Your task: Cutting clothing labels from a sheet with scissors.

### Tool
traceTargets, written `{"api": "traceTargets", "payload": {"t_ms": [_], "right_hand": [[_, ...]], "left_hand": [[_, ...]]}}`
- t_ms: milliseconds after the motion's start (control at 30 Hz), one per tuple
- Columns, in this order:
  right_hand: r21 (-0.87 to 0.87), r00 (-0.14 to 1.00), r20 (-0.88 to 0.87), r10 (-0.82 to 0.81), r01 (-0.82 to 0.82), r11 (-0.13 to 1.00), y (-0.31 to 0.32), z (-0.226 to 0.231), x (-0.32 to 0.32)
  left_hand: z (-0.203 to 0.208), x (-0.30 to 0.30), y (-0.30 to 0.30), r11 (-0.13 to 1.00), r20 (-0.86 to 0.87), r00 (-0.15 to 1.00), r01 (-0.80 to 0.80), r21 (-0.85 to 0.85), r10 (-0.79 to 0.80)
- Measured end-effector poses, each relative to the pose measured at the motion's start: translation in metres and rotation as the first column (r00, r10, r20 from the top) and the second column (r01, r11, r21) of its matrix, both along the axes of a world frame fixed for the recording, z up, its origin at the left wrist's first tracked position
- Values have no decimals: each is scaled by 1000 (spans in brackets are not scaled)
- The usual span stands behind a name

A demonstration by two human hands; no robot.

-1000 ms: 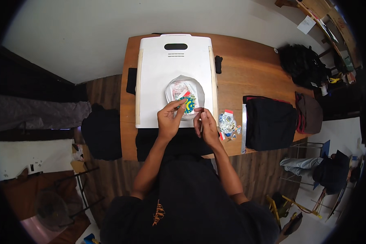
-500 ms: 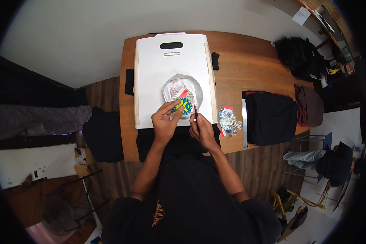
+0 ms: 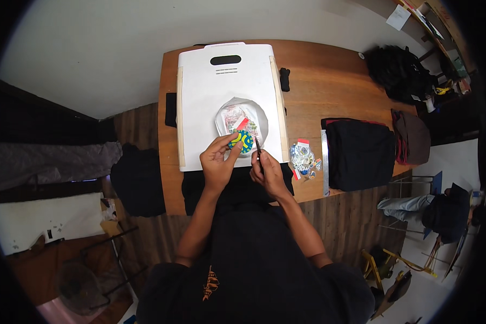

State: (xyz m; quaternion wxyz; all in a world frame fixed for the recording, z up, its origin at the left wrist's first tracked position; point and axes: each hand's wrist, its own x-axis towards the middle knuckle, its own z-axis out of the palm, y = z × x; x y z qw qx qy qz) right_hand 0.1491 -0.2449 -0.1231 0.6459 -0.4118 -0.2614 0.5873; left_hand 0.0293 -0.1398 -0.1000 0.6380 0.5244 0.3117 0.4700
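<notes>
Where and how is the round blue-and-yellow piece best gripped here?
Probably pinch the round piece by its left rim, coming from the lower left, as the left hand does: it looks thin and flat, and the dark slender tool in the right hand sits close to its right edge.

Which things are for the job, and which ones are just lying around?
In use, it seems:
left hand, holding a round patterned piece
right hand, holding a thin dark tool
white dish
white board
maybe the pile of small pieces

Just lying about, probably:
black cloth
brown cloth
ruler
black bag
</notes>
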Motion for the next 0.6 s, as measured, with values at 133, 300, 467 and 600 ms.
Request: {"api": "traceTargets", "payload": {"t_ms": [133,300,467,600], "right_hand": [[-7,1000,-8,8,-8,1000,0,5,1],[-30,999,25,-29,29,999,2,5,-2],[-137,1000,8,-27,27,990,0,15,-1],[-110,999,-42,5,-10,994,-1,5,2]], "left_hand": [[1,0,0,1000,-9,1000,-4,2,4],[-1,0,0,1000,-18,1000,-15,21,15],[-3,-2,0,1000,-20,1000,-11,9,11],[-3,-2,-1,1000,-5,1000,-10,7,10]]}}
